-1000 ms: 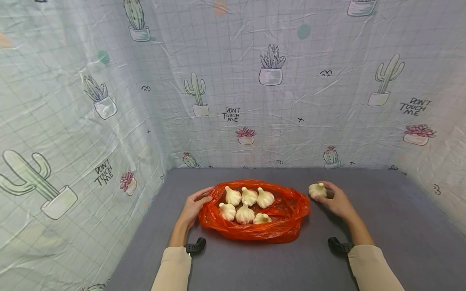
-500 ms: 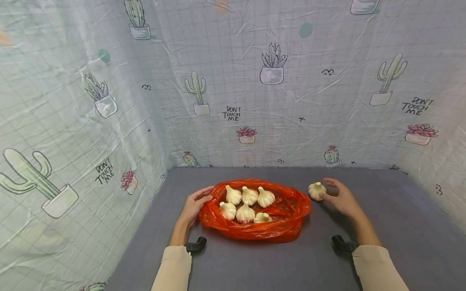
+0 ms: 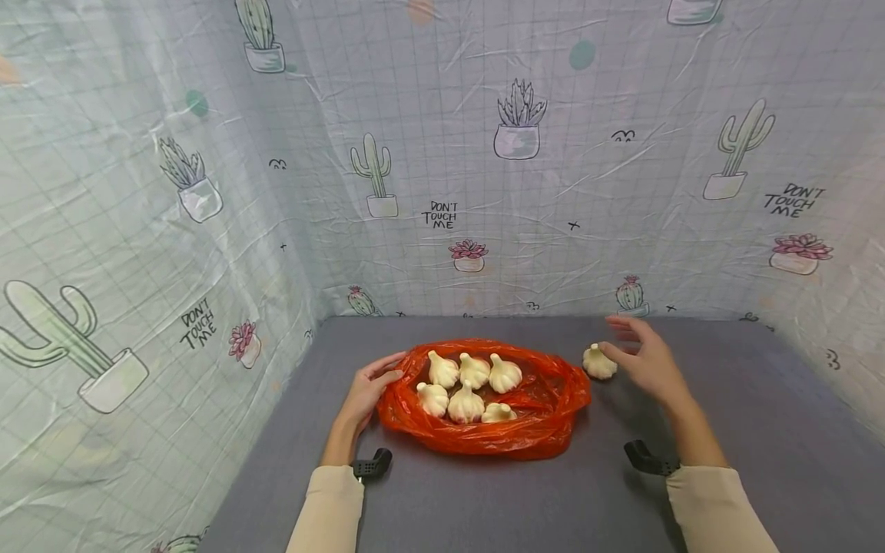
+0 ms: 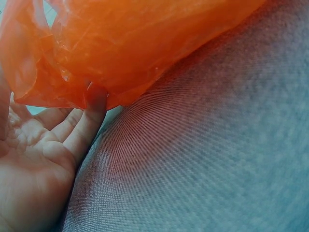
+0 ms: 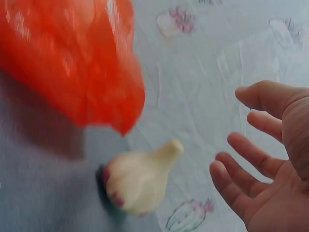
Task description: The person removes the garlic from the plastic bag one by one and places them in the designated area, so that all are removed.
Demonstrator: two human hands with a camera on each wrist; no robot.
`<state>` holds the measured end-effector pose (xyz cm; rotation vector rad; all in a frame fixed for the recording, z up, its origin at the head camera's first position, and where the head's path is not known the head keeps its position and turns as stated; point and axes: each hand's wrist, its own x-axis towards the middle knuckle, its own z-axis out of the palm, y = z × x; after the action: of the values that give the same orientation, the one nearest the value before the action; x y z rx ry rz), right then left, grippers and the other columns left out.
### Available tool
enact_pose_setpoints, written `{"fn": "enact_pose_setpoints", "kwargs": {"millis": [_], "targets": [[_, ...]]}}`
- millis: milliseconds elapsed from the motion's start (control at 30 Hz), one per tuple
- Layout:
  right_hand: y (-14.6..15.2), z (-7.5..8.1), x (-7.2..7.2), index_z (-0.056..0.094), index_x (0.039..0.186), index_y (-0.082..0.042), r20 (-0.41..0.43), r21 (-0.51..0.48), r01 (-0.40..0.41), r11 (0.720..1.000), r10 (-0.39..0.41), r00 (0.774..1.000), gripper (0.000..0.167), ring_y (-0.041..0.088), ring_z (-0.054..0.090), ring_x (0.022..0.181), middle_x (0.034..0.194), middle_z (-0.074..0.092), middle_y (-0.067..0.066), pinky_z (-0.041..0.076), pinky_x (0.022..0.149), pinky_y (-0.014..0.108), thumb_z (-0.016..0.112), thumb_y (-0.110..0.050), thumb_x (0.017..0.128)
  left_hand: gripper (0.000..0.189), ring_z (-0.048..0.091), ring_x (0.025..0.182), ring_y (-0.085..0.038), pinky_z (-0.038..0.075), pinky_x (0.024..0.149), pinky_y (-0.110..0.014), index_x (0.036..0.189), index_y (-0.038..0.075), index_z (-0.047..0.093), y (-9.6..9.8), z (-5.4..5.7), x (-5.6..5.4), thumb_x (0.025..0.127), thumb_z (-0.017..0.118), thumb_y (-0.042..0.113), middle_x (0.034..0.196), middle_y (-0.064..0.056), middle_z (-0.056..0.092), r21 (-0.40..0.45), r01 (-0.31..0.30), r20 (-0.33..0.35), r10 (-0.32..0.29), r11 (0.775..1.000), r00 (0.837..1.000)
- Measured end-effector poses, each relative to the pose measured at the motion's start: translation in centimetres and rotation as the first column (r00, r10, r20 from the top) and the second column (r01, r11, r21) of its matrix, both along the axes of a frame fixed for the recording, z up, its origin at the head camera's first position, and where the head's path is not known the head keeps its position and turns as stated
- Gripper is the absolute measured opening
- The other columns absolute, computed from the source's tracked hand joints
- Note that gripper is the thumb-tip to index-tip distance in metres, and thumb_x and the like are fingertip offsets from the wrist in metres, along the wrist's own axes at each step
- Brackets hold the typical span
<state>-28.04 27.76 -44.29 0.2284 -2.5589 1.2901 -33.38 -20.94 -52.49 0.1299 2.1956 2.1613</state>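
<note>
A red plastic bag [image 3: 477, 442] lies spread out on the grey table, its mouth facing up, with several garlic bulbs [image 3: 466, 405] inside. At the bag's left end my left hand [image 3: 362, 395] touches the rim. In the left wrist view its fingers [image 4: 79, 133] look fairly straight, and the film partly covers their tips. One loose garlic bulb [image 3: 598, 362] rests on the table to the right of the bag. My right hand [image 3: 653, 365] hovers by this bulb, fingers spread and holding nothing. In the right wrist view a gap separates the hand from the garlic bulb [image 5: 140, 181].
The grey table [image 3: 456, 503] reaches back to a wrinkled plastic sheet [image 3: 442, 177] printed with cacti, which hangs behind and at both sides. Each wrist wears a black device [image 3: 372, 464].
The fingers of my right hand have come off the loose garlic bulb, and the hand has lifted and moved back from it. The left hand and the bag have stayed put.
</note>
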Motion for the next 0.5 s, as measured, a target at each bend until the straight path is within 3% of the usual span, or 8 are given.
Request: {"fn": "enact_pose_setpoints", "kwargs": {"millis": [167,267,500], "targets": [[-2.2,0.7,0.3,0.052,0.145,-0.007,-0.026,0.001,-0.111,0.994,0.111,0.994,0.05,0.038,0.06,0.119,0.136,0.061,0.022,0.052,0.096,0.03,0.067,-0.025,0.1,0.04,0.065,0.115,-0.015,0.057,0.091,-0.026,0.137,0.01,0.066,0.0,0.0,0.0,0.097,0.067,0.009,0.138,-0.014,0.064,-0.007,-0.004,-0.005,0.004,1.0,1.0],[-3.6,0.8,0.4,0.055,0.142,-0.008,-0.019,-0.004,-0.177,0.984,0.177,0.984,0.046,0.032,0.064,0.111,0.13,0.064,0.019,0.053,0.089,0.021,0.068,-0.022,0.099,0.04,0.065,0.115,-0.015,0.057,0.09,-0.027,0.137,0.01,0.066,0.0,0.0,0.0,0.097,0.067,0.009,0.138,-0.014,0.064,-0.006,-0.002,-0.003,0.002,1.0,1.0],[-7.0,0.4,0.6,0.06,0.136,-0.008,0.007,-0.005,-0.299,0.954,0.299,0.954,0.042,0.023,0.066,0.104,0.125,0.068,0.018,0.057,0.089,0.039,0.072,-0.02,0.097,0.04,0.066,0.112,-0.014,0.057,0.09,-0.026,0.137,0.01,0.066,0.0,-0.1,0.0,0.097,0.067,0.009,0.136,-0.014,0.066,0.005,0.002,-0.003,-0.002,1.0,1.0]]}}
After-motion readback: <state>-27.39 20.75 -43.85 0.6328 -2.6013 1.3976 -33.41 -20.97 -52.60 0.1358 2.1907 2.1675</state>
